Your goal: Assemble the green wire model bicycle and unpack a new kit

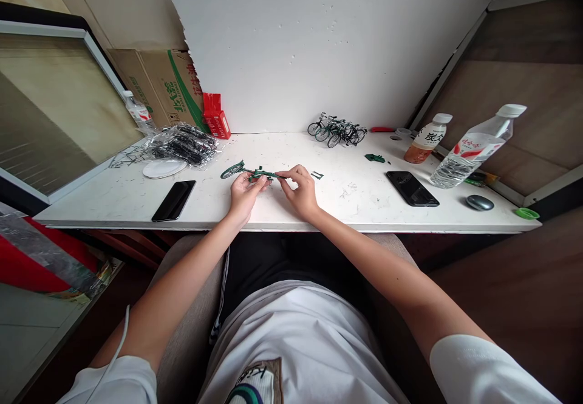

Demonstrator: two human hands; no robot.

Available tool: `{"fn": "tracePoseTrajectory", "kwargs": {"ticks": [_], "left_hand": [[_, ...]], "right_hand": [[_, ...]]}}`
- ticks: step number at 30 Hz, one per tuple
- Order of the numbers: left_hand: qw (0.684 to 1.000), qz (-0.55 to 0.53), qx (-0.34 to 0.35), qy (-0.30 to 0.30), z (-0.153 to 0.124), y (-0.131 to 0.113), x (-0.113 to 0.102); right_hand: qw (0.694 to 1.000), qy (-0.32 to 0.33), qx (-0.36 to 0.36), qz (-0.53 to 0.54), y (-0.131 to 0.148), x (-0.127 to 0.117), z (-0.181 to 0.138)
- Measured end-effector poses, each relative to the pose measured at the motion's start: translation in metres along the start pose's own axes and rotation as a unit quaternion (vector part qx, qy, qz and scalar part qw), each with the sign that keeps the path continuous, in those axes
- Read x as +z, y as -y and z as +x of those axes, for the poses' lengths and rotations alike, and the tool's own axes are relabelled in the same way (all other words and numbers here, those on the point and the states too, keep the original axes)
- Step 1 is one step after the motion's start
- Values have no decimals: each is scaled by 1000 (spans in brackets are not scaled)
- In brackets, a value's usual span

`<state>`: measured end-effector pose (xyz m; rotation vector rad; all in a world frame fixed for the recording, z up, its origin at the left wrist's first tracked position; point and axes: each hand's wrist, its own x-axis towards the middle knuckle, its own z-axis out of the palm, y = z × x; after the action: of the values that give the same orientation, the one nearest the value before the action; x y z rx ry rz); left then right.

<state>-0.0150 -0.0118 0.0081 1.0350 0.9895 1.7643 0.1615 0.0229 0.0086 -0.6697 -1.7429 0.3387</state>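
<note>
Near the front middle of the white table, a dark green model bicycle part [264, 174] is held between both hands. My left hand [245, 196] grips it with thumb and fingers closed. The right-hand end is pinched by thumb and forefinger of my right hand [300, 192]. Just beyond my left hand lies a green toy bicycle wheel [232, 169]; whether it is joined to the held part I cannot tell. A small green piece [317, 175] rests to the right of my right hand. Fingers hide some of the held part.
Assembled model bicycles [337, 129] stand at the back. A plastic bag of black parts [184, 144] and a phone [173, 201] lie left. On the right are another phone [412, 188], a tea bottle [428, 138], a water bottle [477, 146] and a grey mouse [480, 202].
</note>
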Motion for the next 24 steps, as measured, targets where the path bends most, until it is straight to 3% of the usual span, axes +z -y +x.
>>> {"fn": "tracePoseTrajectory", "kwargs": {"ticks": [24], "left_hand": [[1000,-2,-21,5,-1,1,1]], "right_hand": [[1000,-6,-3,-18,0,-1,0]]}}
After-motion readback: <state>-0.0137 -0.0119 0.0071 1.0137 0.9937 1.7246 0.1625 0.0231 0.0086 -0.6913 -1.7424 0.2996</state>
